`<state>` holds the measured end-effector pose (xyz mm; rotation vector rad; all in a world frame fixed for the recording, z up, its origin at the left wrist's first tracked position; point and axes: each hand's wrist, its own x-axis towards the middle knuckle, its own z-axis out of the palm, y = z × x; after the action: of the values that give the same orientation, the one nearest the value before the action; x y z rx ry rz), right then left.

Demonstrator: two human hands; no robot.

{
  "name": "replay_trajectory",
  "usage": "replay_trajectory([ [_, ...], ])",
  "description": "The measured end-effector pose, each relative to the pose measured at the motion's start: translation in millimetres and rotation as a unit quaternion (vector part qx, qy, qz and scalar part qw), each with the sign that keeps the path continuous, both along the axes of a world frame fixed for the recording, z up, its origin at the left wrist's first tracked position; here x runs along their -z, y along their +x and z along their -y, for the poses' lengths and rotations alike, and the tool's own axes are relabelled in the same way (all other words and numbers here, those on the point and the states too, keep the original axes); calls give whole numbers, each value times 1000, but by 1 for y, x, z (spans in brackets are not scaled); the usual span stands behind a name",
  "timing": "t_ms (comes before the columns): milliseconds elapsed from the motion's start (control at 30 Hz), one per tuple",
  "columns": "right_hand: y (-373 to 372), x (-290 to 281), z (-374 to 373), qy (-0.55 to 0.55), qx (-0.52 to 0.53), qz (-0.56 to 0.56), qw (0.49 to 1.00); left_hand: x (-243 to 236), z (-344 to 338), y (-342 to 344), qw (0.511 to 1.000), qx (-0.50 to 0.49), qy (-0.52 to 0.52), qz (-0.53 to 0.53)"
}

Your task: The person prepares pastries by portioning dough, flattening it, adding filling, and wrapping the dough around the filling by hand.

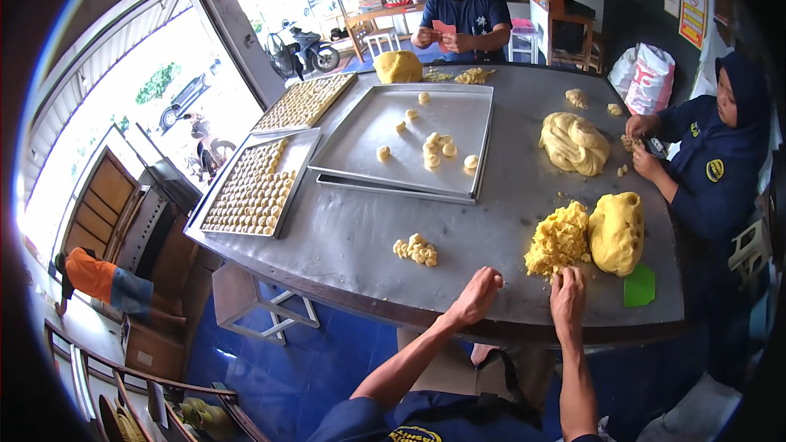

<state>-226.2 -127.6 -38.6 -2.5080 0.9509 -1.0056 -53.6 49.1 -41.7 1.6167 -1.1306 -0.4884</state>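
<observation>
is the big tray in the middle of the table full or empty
Mostly empty: a few dough balls sit on the large tray, and most of its metal base shows bare.

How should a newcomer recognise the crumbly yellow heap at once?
On the big metal table, go to the near right part. Just beyond the person's right hand, the crumbly yellow heap lies left of a large yellow lump. That lump is one solid mass; the heap is loose and broken.
</observation>
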Motion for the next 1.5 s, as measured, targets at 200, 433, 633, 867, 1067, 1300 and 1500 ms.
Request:
replay_trajectory([
  [200,-3,1,4,31,-8,34,999,-26,-13,11,978,-60,92,176],
  [433,-12,-11,27,105,-5,80,991,-12,-19,31,947,-143,52,282],
  [633,-1,0,32,-9,-42,19,999,-13,44,46,868,-248,107,417],
  [867,-14,-3,36,80,-34,17,996,5,7,47,904,-100,148,389],
  [1067,-13,-8,40,166,-14,20,986,-62,-36,31,972,-105,70,198],
  [1300,-14,15,16,-68,-92,18,993,-35,-62,155,881,-139,136,431],
  [1500,-16,3,36,75,-7,-18,997,-18,-82,150,894,-203,108,385],
])
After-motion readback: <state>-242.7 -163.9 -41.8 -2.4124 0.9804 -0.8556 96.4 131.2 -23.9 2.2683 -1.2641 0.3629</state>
